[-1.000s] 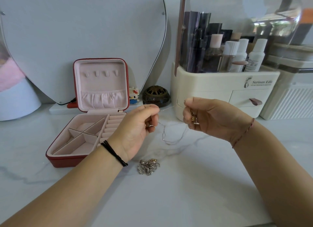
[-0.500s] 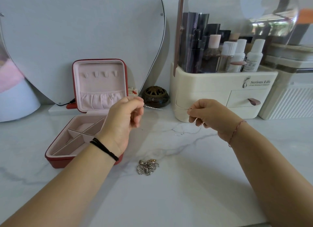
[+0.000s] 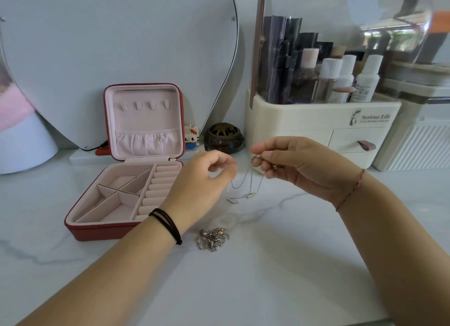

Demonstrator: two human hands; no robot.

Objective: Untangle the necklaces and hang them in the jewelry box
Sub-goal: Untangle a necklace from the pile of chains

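A thin silver necklace point(image 3: 246, 188) hangs in loops between my two hands above the marble top. My left hand point(image 3: 207, 179) pinches one end of the chain. My right hand point(image 3: 299, 165) pinches the other end, with a small ring-like piece at its fingertips. A small pendant dangles near the tabletop. A tangled heap of silver and gold jewelry point(image 3: 213, 238) lies on the table below my hands. The red jewelry box point(image 3: 97, 233) stands open at the left, its pink lid upright with a row of small hooks point(image 3: 145, 105) and a gathered pocket.
A cream cosmetics organizer point(image 3: 316, 131) with bottles stands behind my right hand. A dark round incense burner point(image 3: 222, 138) and a small toy figure point(image 3: 191, 136) sit beside the box lid. A heart-shaped mirror point(image 3: 121, 45) leans on the wall.
My hands came back together from being spread apart. The chain, stretched taut half a second ago, now hangs slack in loops between them. My left hand moved right, away from the box lid.
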